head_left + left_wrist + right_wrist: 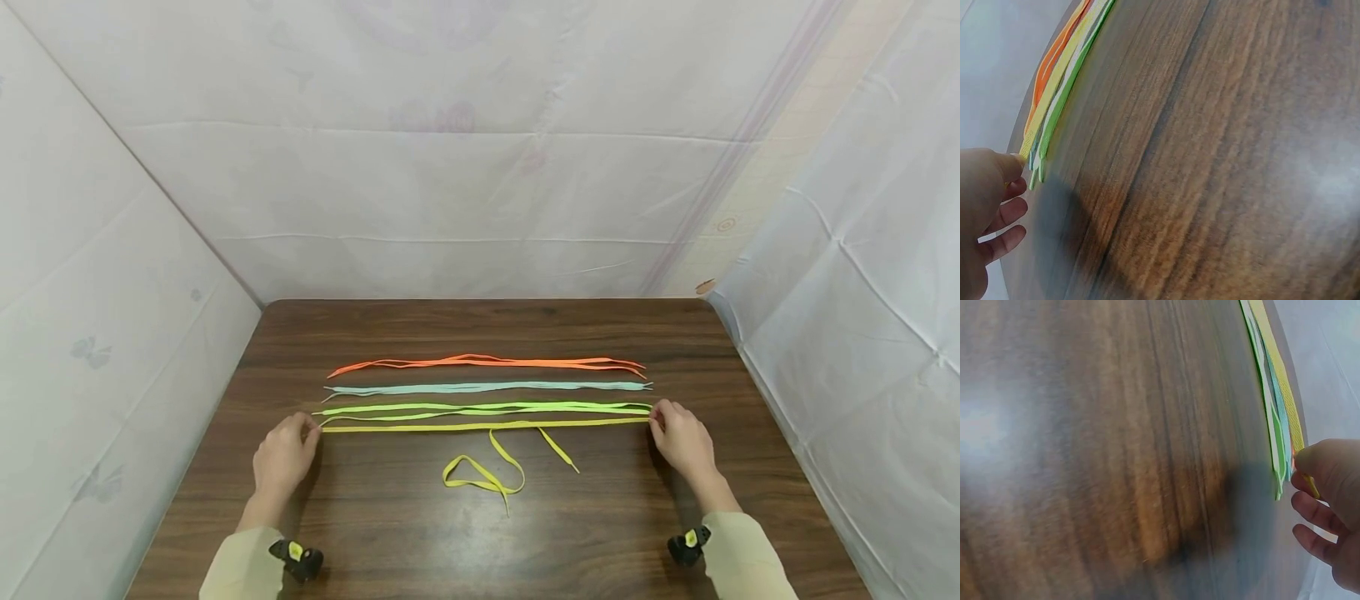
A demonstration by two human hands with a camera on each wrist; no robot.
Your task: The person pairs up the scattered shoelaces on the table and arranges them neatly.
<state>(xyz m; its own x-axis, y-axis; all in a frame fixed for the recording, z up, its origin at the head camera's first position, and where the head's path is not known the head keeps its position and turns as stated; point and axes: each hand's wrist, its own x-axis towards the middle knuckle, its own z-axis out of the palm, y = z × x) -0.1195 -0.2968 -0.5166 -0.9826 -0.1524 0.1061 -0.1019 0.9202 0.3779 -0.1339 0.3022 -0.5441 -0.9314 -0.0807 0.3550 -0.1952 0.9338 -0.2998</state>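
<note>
A flat yellow shoelace [412, 428] is stretched nearly straight across the table between both hands. My left hand [285, 454] pinches its left end between thumb and index finger, the other fingers loosely bent in the left wrist view. The right end is pinched the same way by my right hand [684, 440], where a short yellow tip pokes out below the thumb in the right wrist view. Just beyond the taut lace lie green shoelaces [405, 407]. A second yellow length [513, 460] trails loosely toward me, curled into a loop, its upper part overlapped by the taut lace.
Farther back, light blue shoelaces [450, 388] and orange shoelaces [465, 360] lie in roughly parallel rows. The brown wooden table [420, 550] meets pale hanging sheets [450, 192] at its back and sides. A small black camera sits on each wrist.
</note>
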